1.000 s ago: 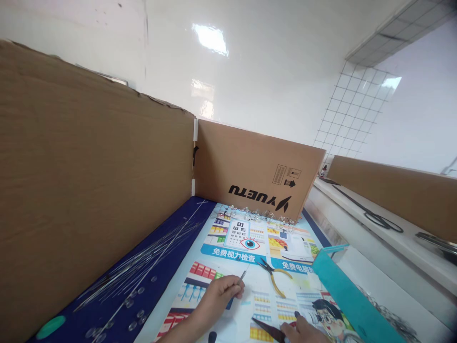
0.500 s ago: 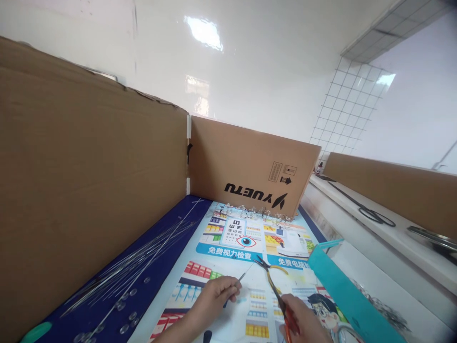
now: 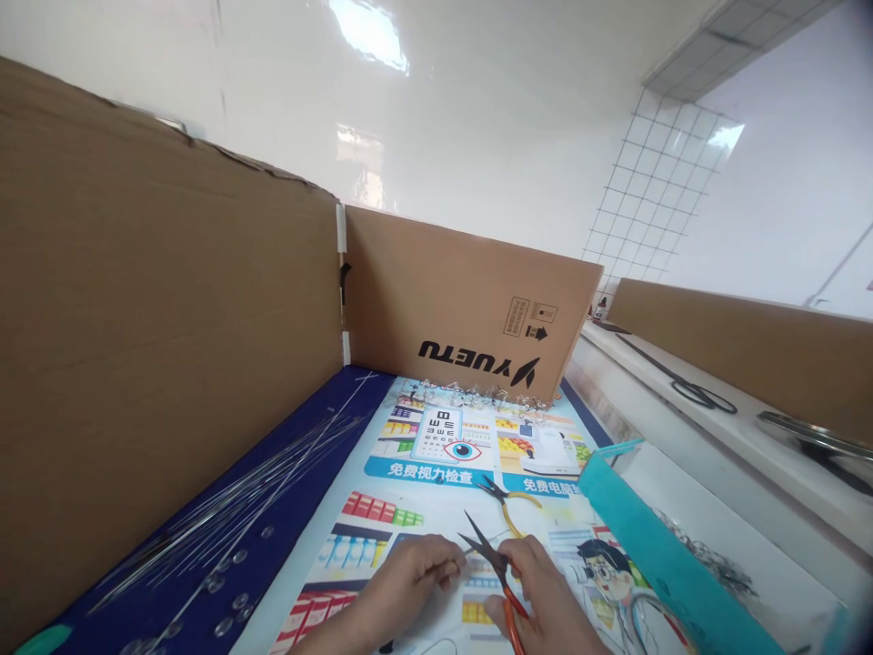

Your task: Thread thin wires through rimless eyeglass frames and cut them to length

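Note:
My left hand (image 3: 407, 585) is at the bottom centre, fingers pinched on a thin metal wire whose end pokes out to the right. My right hand (image 3: 538, 593) sits beside it, closed round red-handled scissors (image 3: 492, 566) whose dark blades are parted and point up-left, right at the wire's tip. Both hands hover over a printed poster (image 3: 436, 459) that covers the table. Yellow-handled pliers (image 3: 510, 501) lie on the poster just beyond the scissors.
Cardboard walls (image 3: 164, 309) stand at the left and at the back (image 3: 470, 318). A bundle of long thin wires (image 3: 238, 496) and several clear beads (image 3: 232, 605) lie on the blue mat at left. A teal box edge (image 3: 647, 546) rises at right. Black scissors (image 3: 702, 394) lie on the white counter.
My right hand has picked up the red-handled scissors and brought them leftward to the wire held in my left hand. The camera has tilted slightly, and the view has shifted.

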